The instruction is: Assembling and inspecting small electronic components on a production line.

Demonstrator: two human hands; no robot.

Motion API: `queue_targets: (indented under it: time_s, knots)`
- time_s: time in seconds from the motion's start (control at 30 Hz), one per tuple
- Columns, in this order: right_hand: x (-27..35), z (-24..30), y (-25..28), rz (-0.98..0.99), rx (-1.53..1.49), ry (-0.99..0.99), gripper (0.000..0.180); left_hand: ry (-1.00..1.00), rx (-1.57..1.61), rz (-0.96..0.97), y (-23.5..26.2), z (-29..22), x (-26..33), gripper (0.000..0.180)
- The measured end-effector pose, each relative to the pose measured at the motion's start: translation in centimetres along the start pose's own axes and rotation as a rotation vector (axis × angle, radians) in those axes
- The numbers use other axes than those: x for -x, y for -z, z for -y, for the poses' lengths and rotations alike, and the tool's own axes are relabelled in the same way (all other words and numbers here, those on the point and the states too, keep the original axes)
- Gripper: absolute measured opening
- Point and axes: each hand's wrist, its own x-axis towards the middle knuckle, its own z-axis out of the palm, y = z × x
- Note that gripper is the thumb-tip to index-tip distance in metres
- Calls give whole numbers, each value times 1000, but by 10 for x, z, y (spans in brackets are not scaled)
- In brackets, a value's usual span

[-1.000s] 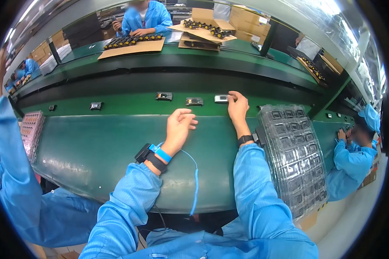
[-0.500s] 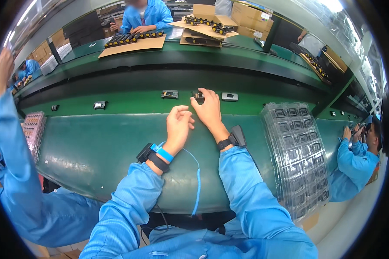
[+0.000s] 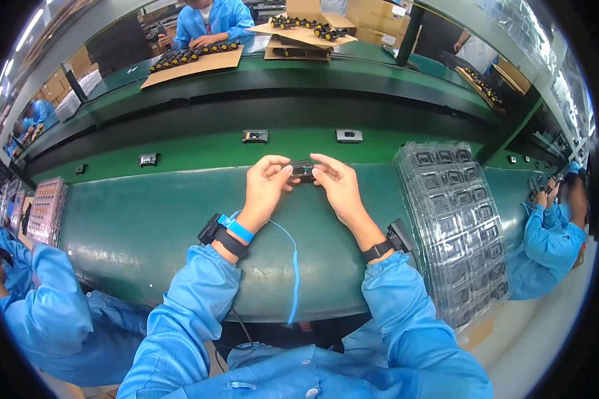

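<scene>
A small black rectangular electronic housing (image 3: 302, 170) is held level between my two hands, just in front of the green strip. My left hand (image 3: 265, 189) pinches its left end between thumb and fingers. At its right end, my right hand (image 3: 339, 187) has thumb and fingers closed on it. The fingertips hide both ends of the housing. Beyond my left hand lies a similar dark housing (image 3: 255, 136) on the strip. A grey-topped one (image 3: 349, 135) lies beyond my right hand.
Stacked clear plastic trays (image 3: 452, 226) stand to the right on the green work surface (image 3: 180, 233). More housings (image 3: 149, 159) lie along the green strip (image 3: 199, 147). A blue coiled cord (image 3: 295, 279) runs from my left wrist. Co-workers sit left, right and across.
My right hand has drawn the housing off the green strip toward me. My left hand, which was beside it holding nothing visible, now grips its left end. The co-worker's raised arm at left has come down.
</scene>
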Motion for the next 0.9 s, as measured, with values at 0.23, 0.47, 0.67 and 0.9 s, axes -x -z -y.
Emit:
queue_targets:
  time_s: [0.23, 0.47, 0.67, 0.9]
  knots:
    - [-3, -10, -1, -9, 51, 18, 30, 12, -41, 9, -4, -6, 4, 20]
    - [-1, -4, -5, -11, 30, 42, 25, 6, -64, 2, -1, -3, 3, 21]
    - [-3, -9, -4, -26, 80, 88, 24, 17, -69, 19, -2, -5, 2, 22]
    - [-3, -6, -13, 44, 1, 116, 22, -16, -88, 73, -4, -12, 6, 27]
